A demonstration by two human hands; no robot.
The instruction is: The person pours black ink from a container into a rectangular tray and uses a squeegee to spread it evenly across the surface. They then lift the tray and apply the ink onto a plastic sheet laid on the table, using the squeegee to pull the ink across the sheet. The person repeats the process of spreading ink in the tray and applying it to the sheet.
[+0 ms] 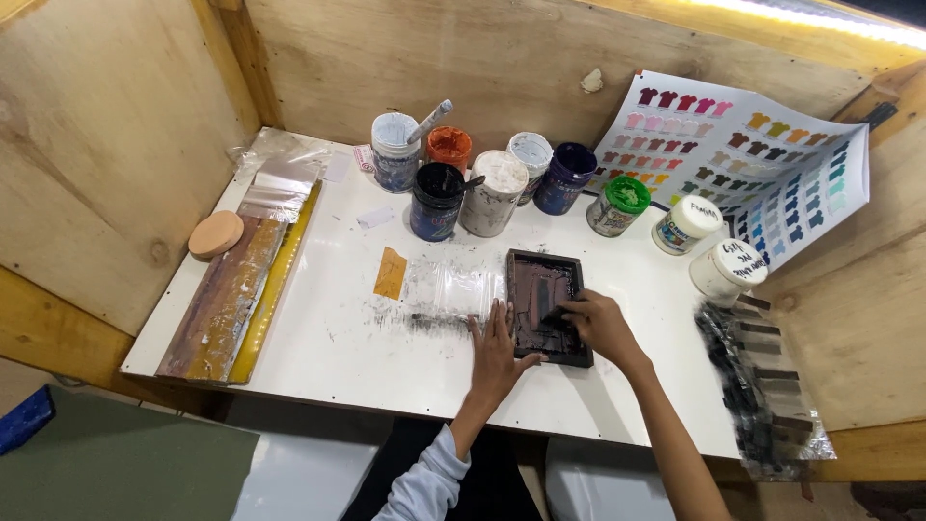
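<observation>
A small dark frame [550, 307] lies flat on the white table [328, 328], near the front edge and a little right of the middle. It is rectangular, with a black rim and a purple-grey screen inside, where some darker block shapes show. The left hand [497, 352] lies flat on the table with its fingers stretched and slightly apart, and the thumb presses on the left rim of the frame. The right hand [600, 323] is over the screen; its fingers are curled together on a small dark thing [558, 317], but what it is I cannot tell. Just left of the frame there is a clear plastic sheet [453, 289] with black smears, and an orange tape piece [390, 273] beside it. Behind the frame stands a row of paint jars [482, 183], some open. A colour chart [743, 159] leans on the back wall at the right.
</observation>
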